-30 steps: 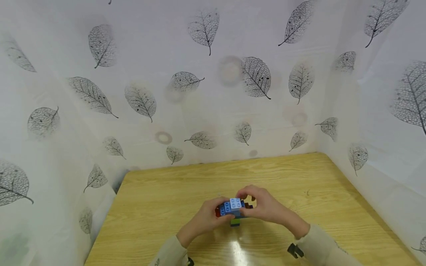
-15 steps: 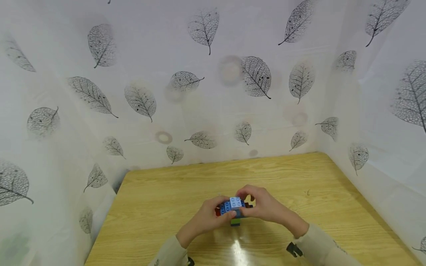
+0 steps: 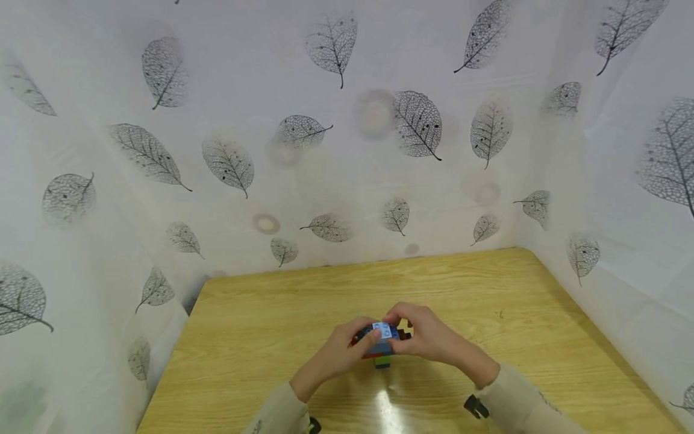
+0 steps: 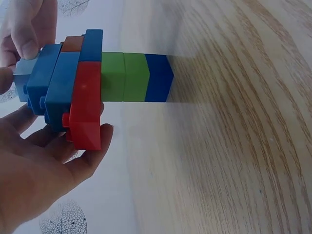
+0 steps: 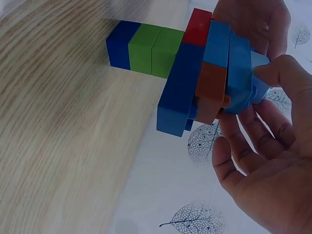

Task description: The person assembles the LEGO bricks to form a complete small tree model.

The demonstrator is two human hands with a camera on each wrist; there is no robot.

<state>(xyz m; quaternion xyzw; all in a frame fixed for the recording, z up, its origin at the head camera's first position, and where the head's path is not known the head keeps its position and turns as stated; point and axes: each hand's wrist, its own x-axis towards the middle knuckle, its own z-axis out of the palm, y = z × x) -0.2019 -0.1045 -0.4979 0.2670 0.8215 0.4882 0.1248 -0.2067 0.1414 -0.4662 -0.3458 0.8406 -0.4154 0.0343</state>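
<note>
A building-brick model stands upright on the wooden table in the head view. Its narrow column has a dark blue brick at the foot and two green bricks above. Wider layers of red, blue and brown bricks spread over the column. A light blue brick with studs tops it. My left hand holds the model's left side, thumb over the front near the top brick. From the right, my right hand pinches the upper part, its thumb against the light blue brick.
The wooden table extends around the model. White leaf-printed sheeting surrounds its back and sides. Long sleeves and dark wrist straps are near the front.
My left thumb has shifted from the model's left front up towards the light blue brick, covering more of the blue studs. My right hand stays almost still.
</note>
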